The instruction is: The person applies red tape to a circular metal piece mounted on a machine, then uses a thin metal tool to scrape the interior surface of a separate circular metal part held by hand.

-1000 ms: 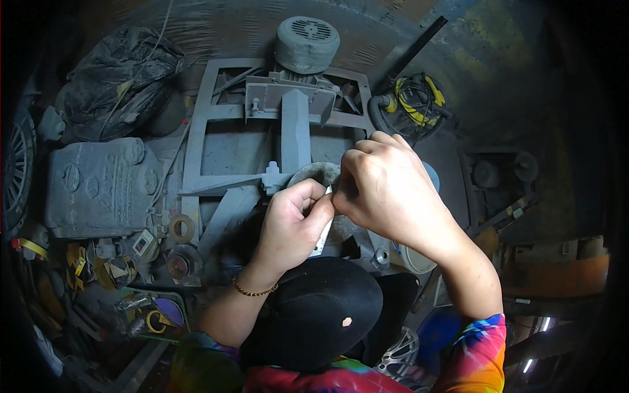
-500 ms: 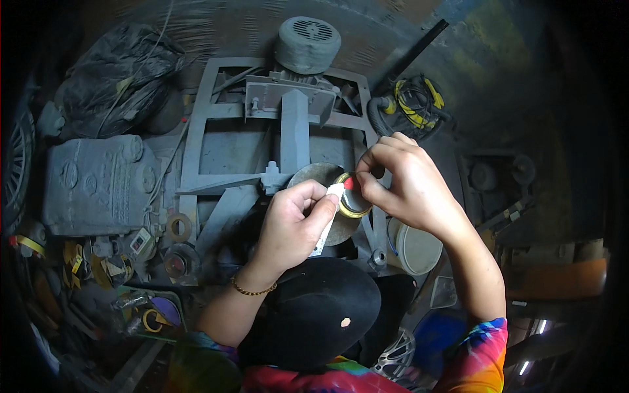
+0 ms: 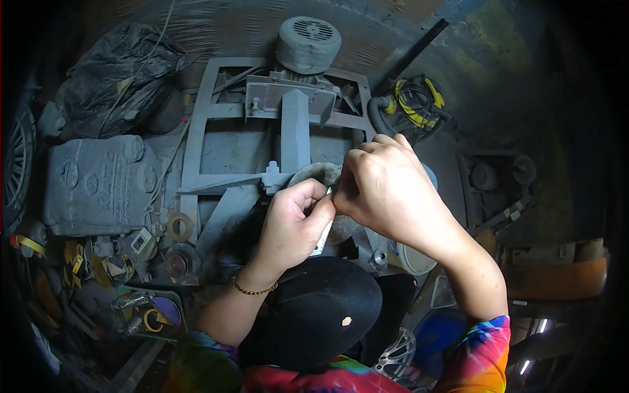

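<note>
A narrow white strip (image 3: pixel 320 243) is pinched between the thumb and fingers of my left hand (image 3: pixel 293 226); its lower end shows below the thumb. My right hand (image 3: pixel 390 187) has its back turned up and its fingertips curled in against the left thumb. Whatever the right fingers grip is hidden beneath them. A pale blue-grey curved edge (image 3: pixel 430 175) shows past the right hand, and I cannot tell what it belongs to. Under both hands lies a round grey metal disc (image 3: pixel 344 229), partly covered.
A dusty metal frame (image 3: pixel 198 131) carrying a motor (image 3: pixel 308 44) stands ahead. To the left are a grey plastic cover (image 3: pixel 98 187), a tape roll (image 3: pixel 179 226) and a black bag (image 3: pixel 124 72). A pale bucket (image 3: pixel 419 260) and a yellow-and-black vacuum (image 3: pixel 414 108) are to the right.
My right hand has moved left and turned over, its fingers now meeting the left thumb. The gold-rimmed round thing with a red patch is out of sight. My left hand has stayed put.
</note>
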Action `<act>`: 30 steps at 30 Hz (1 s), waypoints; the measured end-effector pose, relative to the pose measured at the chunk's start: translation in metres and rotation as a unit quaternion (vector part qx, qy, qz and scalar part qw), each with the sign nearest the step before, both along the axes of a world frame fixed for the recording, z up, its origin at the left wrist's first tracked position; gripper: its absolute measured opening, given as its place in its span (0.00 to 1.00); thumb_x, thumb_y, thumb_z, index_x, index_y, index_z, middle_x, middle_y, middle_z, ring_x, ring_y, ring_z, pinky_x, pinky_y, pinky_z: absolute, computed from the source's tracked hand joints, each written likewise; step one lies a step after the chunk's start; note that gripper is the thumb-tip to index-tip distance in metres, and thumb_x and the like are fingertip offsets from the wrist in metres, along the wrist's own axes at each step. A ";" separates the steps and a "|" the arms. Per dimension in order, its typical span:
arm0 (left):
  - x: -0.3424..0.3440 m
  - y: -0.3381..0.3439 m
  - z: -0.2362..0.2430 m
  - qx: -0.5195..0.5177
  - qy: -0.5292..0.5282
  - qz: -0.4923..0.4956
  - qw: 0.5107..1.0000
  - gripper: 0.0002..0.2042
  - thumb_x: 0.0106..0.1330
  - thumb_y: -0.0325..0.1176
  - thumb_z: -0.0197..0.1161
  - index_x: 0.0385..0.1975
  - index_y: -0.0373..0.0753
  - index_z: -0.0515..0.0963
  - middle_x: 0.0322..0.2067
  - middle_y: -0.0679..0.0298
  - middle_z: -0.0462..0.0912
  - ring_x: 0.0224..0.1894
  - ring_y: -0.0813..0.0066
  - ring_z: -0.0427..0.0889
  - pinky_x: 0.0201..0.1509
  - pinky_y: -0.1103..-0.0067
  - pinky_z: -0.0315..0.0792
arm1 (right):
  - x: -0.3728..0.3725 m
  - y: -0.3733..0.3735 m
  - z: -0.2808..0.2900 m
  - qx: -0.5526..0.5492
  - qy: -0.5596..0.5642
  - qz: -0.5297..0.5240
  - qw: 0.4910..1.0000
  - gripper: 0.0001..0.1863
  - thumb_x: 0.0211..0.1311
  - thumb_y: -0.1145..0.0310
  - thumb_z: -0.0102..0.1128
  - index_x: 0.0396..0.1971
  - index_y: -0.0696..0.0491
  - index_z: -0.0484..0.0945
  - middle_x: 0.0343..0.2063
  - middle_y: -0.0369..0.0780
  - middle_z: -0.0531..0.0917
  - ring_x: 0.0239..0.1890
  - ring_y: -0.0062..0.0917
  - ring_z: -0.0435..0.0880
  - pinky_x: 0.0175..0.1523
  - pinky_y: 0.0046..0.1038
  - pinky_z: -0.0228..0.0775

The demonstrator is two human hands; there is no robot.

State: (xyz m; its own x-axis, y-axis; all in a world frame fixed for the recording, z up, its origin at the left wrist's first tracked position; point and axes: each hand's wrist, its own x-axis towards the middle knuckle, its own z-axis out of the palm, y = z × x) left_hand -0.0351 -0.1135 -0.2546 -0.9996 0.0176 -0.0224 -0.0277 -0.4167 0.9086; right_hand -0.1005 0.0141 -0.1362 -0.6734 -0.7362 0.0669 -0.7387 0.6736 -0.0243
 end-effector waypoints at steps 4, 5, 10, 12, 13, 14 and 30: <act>0.000 -0.002 0.004 -0.002 -0.005 -0.008 1.000 0.05 0.66 0.23 0.58 0.28 0.30 0.75 0.21 0.69 0.78 0.25 0.90 0.71 0.25 0.85 0.64 | -0.002 0.001 0.000 0.018 -0.011 0.009 1.000 0.12 0.43 0.66 0.66 0.18 0.61 0.79 0.21 0.47 0.81 0.31 0.39 0.81 0.43 0.36 0.68; 0.000 -0.002 0.005 -0.001 -0.007 -0.010 1.000 0.05 0.66 0.23 0.58 0.28 0.30 0.75 0.21 0.70 0.78 0.24 0.91 0.70 0.25 0.86 0.63 | -0.003 0.002 -0.001 0.018 -0.014 0.014 1.000 0.13 0.45 0.66 0.66 0.20 0.62 0.79 0.22 0.48 0.81 0.32 0.40 0.80 0.43 0.37 0.68; -0.001 -0.002 0.003 -0.001 -0.004 -0.015 1.000 0.06 0.68 0.24 0.58 0.28 0.31 0.76 0.20 0.71 0.77 0.22 0.92 0.69 0.23 0.86 0.61 | -0.003 0.009 -0.007 -0.002 -0.044 0.003 0.999 0.11 0.47 0.69 0.63 0.25 0.62 0.76 0.24 0.48 0.79 0.35 0.41 0.78 0.46 0.37 0.66; -0.001 -0.002 0.000 -0.003 0.002 -0.012 1.000 0.07 0.69 0.26 0.59 0.28 0.32 0.76 0.19 0.72 0.76 0.21 0.93 0.67 0.21 0.86 0.60 | -0.002 0.012 -0.008 -0.008 -0.053 0.004 0.999 0.11 0.47 0.69 0.63 0.26 0.62 0.75 0.25 0.49 0.79 0.36 0.42 0.77 0.46 0.38 0.66; -0.001 -0.002 0.001 -0.002 0.002 -0.012 1.000 0.07 0.69 0.26 0.59 0.28 0.32 0.76 0.19 0.72 0.76 0.21 0.93 0.67 0.21 0.86 0.60 | -0.002 0.013 -0.008 -0.016 -0.065 -0.003 0.998 0.12 0.49 0.68 0.63 0.26 0.63 0.75 0.26 0.50 0.79 0.37 0.43 0.77 0.46 0.39 0.66; -0.001 -0.002 0.002 0.004 -0.007 -0.017 1.000 0.07 0.69 0.26 0.59 0.28 0.32 0.76 0.19 0.72 0.76 0.21 0.93 0.67 0.21 0.87 0.59 | -0.002 0.015 -0.010 -0.026 -0.077 -0.010 0.997 0.13 0.51 0.67 0.63 0.27 0.63 0.74 0.26 0.51 0.79 0.38 0.44 0.78 0.47 0.41 0.65; -0.002 -0.008 0.009 -0.009 -0.002 -0.014 1.000 0.08 0.69 0.28 0.60 0.28 0.32 0.77 0.19 0.72 0.77 0.19 0.93 0.68 0.20 0.87 0.59 | -0.006 0.038 -0.005 -0.168 -0.191 -0.070 0.965 0.09 0.55 0.68 0.58 0.31 0.58 0.80 0.26 0.43 0.81 0.35 0.38 0.79 0.48 0.38 0.67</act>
State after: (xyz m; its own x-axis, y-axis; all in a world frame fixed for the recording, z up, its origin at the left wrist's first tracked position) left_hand -0.0368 -0.1217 -0.2460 -0.9986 0.0451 -0.0271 -0.0429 -0.3990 0.9159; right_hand -0.1064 0.0526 -0.1407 -0.7879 -0.6157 0.0129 -0.5348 0.6737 -0.5100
